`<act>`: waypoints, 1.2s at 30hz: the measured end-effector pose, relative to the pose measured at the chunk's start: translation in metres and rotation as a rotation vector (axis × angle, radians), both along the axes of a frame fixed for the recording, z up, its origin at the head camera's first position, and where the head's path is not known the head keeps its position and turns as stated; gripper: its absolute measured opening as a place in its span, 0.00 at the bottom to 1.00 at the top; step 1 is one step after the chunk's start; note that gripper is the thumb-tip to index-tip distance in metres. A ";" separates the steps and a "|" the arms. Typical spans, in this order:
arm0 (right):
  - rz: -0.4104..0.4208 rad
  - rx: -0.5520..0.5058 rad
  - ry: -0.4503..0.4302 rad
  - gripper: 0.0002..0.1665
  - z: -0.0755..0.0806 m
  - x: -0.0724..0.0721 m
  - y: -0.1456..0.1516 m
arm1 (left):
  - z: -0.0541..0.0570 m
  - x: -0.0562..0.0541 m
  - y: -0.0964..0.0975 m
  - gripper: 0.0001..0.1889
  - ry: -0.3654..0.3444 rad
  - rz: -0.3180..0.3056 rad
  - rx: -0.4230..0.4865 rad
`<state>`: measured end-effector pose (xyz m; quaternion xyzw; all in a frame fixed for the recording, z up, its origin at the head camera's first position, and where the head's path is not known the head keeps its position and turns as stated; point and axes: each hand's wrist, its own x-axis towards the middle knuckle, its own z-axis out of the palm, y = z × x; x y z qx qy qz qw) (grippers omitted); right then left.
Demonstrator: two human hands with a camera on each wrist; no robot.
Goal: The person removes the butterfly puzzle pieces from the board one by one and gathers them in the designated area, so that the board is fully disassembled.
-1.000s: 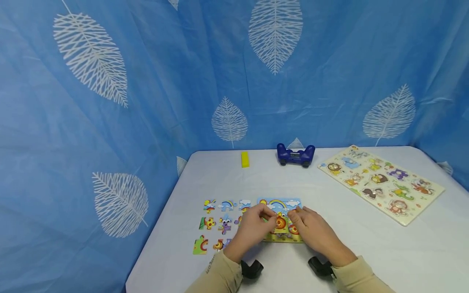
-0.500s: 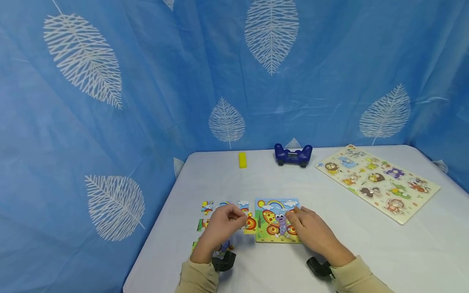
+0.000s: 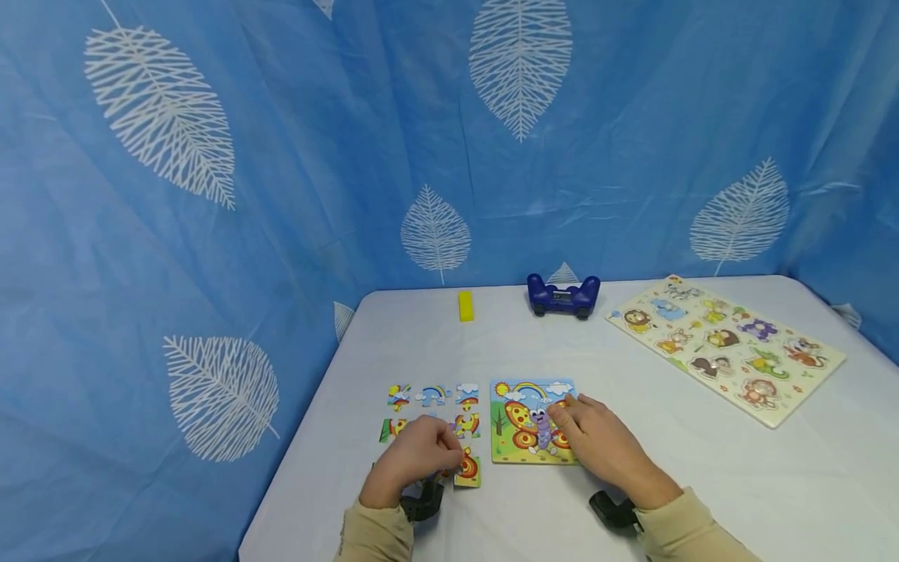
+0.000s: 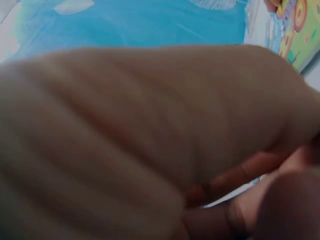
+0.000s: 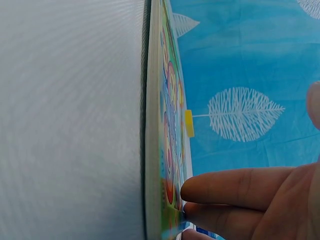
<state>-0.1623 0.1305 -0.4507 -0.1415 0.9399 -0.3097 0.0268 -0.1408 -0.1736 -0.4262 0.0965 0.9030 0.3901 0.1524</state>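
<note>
In the head view my left hand (image 3: 419, 451) pinches a jigsaw puzzle piece (image 3: 469, 471) with a red-and-orange spiral, at the lower right of the loose pieces. Its fingertips are at the piece's left edge, and the hand covers several pieces. To the right lies a square butterfly puzzle board (image 3: 502, 450). My right hand (image 3: 605, 441) rests on that board's right side; in the right wrist view its fingers (image 5: 240, 187) reach out fairly straight against the board's face. The left wrist view is mostly filled by the blurred left hand (image 4: 150, 115).
Loose pieces lie in rows, such as a rainbow piece (image 3: 433, 395) and a cloud piece (image 3: 467, 395). Behind are a yellow block (image 3: 467, 306) and a blue game controller (image 3: 563, 298). An animal puzzle board (image 3: 730, 355) lies at the back right. A blue leaf-patterned curtain (image 3: 351, 156) hangs behind the table.
My left hand has carried the spiral piece from over the butterfly board leftward, then down to the lower right of the loose pieces. My right hand has stayed on the board.
</note>
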 end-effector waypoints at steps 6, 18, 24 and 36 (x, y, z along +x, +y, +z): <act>-0.001 0.001 0.003 0.37 -0.002 0.000 0.000 | -0.004 0.000 0.002 0.09 -0.007 -0.005 -0.057; -0.011 -0.003 -0.012 0.38 -0.004 0.000 0.000 | -0.001 -0.001 -0.002 0.05 -0.042 -0.022 -0.014; -0.014 -0.003 -0.028 0.38 -0.004 0.000 0.000 | -0.004 -0.001 0.000 0.06 -0.019 -0.028 -0.045; -0.014 -0.009 -0.017 0.41 -0.004 0.001 0.000 | -0.004 0.001 0.010 0.10 -0.005 0.034 -0.155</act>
